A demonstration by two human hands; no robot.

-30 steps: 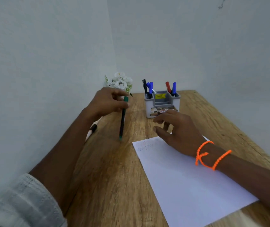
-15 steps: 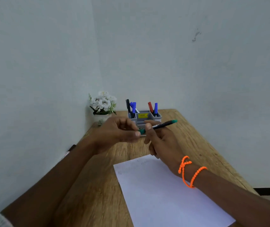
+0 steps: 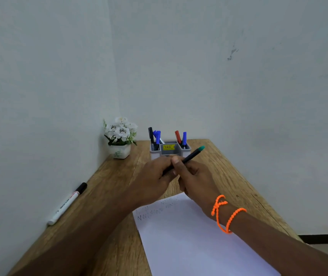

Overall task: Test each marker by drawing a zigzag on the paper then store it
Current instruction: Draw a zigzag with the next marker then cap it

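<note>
A black marker with a green end (image 3: 187, 158) is being held in the air just in front of the grey pen organizer (image 3: 170, 150), which serves here as the landmark. The marker is being kept tilted, its green end pointing up and to the right of the organizer's front wall, while its lower end is being hidden between the two hands. The left hand (image 3: 155, 178) is being kept curled, its grip being closed around the marker's lower part; the right hand (image 3: 196, 179) is being pressed against it, with its thumb and fingers pinching the barrel slightly higher up. Whether a cap is being pulled cannot be told. An orange beaded bracelet (image 3: 223, 214) is being worn on the right wrist. The white paper (image 3: 189, 242) is lying on the wooden worktop (image 3: 119, 196) nearer the viewer than the organizer, with faint zigzag lines (image 3: 155, 213) showing at its far edge. Inside the organizer, a black marker (image 3: 151, 136), blue markers (image 3: 157, 137), a red marker (image 3: 178, 136) and another blue marker (image 3: 184, 137) are standing upright. To the left of the organizer a small pot of white flowers (image 3: 120, 137) is standing in the corner, and further left and nearer the viewer a white marker with a black cap (image 3: 67, 204) is lying along the wall.
</note>
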